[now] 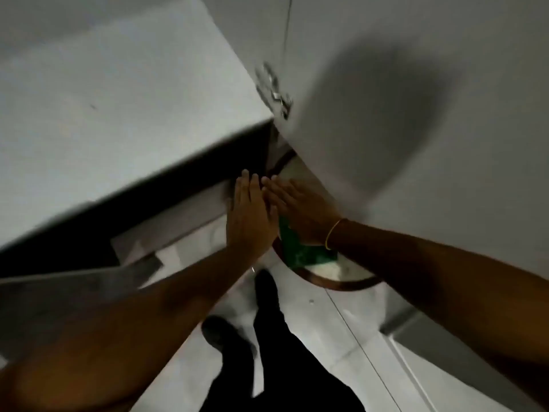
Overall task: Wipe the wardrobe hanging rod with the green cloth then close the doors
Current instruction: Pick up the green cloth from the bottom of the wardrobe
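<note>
Down low, the left hand (251, 215) and the right hand (300, 209) lie flat, fingers straight, where the left door (133, 114) meets the right door (386, 84). The green cloth (292, 248) hangs from under the right palm. A dark gap (178, 179) stays open beneath the left door, and a brown curved rim (326, 282) crowds the floor (341, 337).

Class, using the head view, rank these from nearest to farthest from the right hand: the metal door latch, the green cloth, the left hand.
1. green cloth: under the right hand, touching it.
2. left hand: close beside it, on its left.
3. metal door latch: well above both hands, clearly farthest.
</note>
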### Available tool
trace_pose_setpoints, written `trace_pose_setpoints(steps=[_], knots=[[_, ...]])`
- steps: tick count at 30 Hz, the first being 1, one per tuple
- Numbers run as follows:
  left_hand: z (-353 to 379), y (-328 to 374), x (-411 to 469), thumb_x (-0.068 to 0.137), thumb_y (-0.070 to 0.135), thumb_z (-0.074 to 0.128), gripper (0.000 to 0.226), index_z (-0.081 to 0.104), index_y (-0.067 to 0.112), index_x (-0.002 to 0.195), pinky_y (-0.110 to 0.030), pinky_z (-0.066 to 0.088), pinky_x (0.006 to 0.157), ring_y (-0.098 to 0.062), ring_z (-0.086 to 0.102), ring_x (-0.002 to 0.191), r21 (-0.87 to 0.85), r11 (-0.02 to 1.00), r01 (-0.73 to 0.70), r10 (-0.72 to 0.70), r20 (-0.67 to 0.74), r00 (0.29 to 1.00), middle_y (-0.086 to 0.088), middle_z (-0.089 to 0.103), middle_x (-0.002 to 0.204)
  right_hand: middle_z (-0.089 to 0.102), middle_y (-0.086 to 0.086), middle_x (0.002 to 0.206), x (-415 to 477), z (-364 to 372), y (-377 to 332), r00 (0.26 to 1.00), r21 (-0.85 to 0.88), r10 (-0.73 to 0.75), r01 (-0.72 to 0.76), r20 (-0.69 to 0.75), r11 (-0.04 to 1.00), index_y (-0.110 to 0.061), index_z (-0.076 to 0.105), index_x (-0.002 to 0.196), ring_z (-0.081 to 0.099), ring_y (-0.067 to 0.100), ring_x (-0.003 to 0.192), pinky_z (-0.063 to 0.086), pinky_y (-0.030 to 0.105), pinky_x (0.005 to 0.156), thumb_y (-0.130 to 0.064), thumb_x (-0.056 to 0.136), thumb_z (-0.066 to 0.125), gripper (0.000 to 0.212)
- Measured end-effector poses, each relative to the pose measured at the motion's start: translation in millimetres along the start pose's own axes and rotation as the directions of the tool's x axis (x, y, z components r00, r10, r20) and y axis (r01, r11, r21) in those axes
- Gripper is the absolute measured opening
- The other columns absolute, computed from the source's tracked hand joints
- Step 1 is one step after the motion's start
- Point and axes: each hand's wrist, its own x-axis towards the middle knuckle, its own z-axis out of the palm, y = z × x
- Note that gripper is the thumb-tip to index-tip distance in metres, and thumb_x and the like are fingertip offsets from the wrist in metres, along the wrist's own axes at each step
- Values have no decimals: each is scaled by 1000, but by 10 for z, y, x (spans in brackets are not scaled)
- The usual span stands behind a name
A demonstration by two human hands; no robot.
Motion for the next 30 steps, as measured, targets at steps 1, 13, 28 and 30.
trace_pose_setpoints(steps=[1, 13, 28, 30], knots=[[247, -27, 15, 107, 32, 56, 79, 16, 6, 170, -53, 30, 130, -34, 16, 167, -23, 999, 43, -42, 39, 998, -16, 10, 181, -6, 18, 182, -22, 202, -47, 993, -3, 12, -12, 114, 1000, -7, 1, 172, -2, 35, 170, 1, 51, 137, -51, 101, 56, 100], [2695, -380, 272, 100, 24, 73, 62, 42, 0, 148, -43, 59, 95, -41, 69, 122, -201, 810, 551, -493, 275, 825, -24, 61, 143, 19, 31, 174, 112, 2638, 181, 298, 390, 665, -921, 685, 11, -1, 8, 170, 28, 51, 157, 30, 57, 128, -51, 92, 77, 116], [2109, -804, 286, 91, 15, 73, 24, 52, 19, 80, -10, 38, 51, -2, 49, 59, -577, 688, 441, -382, 229, 896, 9, 50, 66, 74, 23, 124, 44, 2026, -255, 442, 765, 709, -606, 550, -216, -6, 61, 130, 69, 43, 118, 53, 41, 92, -6, 100, 66, 31], [1556, -837, 162, 93, 10, 70, 21, 52, 15, 83, -23, 43, 58, -4, 54, 58, -654, 661, 368, -343, 173, 923, 5, 53, 68, 74, 18, 119, 24, 1571, -418, 490, 849, 745, -494, 452, -191, -6, 58, 135, 70, 42, 116, 57, 50, 97, -1, 100, 64, 35]])
